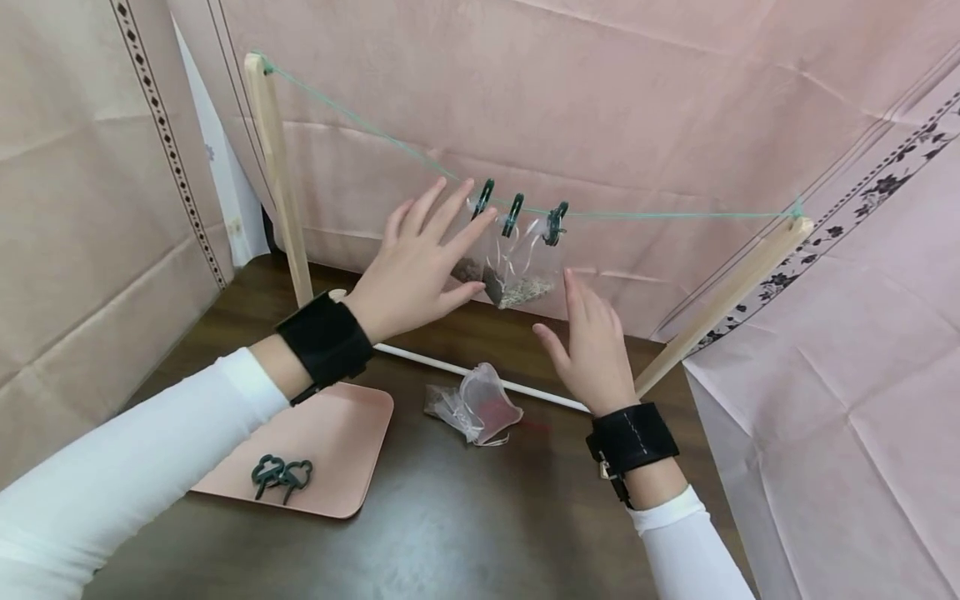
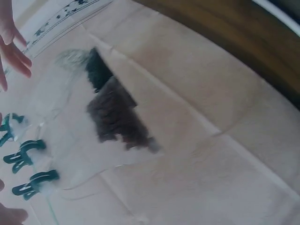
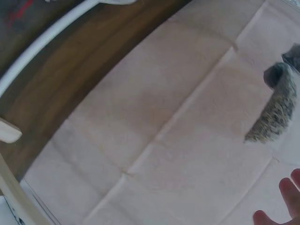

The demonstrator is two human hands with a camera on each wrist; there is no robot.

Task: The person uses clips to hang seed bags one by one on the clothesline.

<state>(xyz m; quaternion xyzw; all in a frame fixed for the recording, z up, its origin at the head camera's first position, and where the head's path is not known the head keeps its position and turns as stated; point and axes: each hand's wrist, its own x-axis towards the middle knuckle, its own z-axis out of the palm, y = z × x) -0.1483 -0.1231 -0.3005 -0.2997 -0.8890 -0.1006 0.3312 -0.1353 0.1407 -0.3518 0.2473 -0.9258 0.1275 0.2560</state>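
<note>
Three dark green clips [image 1: 513,215] hold sheer drawstring bags on a thin green line [image 1: 660,216]. One bag [image 1: 527,290] has pale, dried plant bits at its bottom. Dark contents [image 2: 115,110] fill the lower part of the others, seen best in the left wrist view. My left hand [image 1: 420,254] is raised with fingers spread just left of the clips, overlapping part of the bags in the head view. Below and right of the bags, my right hand [image 1: 596,350] has its fingers extended and thumb apart. Neither hand holds anything.
Wooden posts [image 1: 277,175] carry the line at both ends, with a white rod [image 1: 427,360] low between them. A pink tray [image 1: 330,492] with two green clips [image 1: 281,477] lies front left. Another sheer bag [image 1: 480,404] with reddish contents rests on the dark table [image 1: 442,533].
</note>
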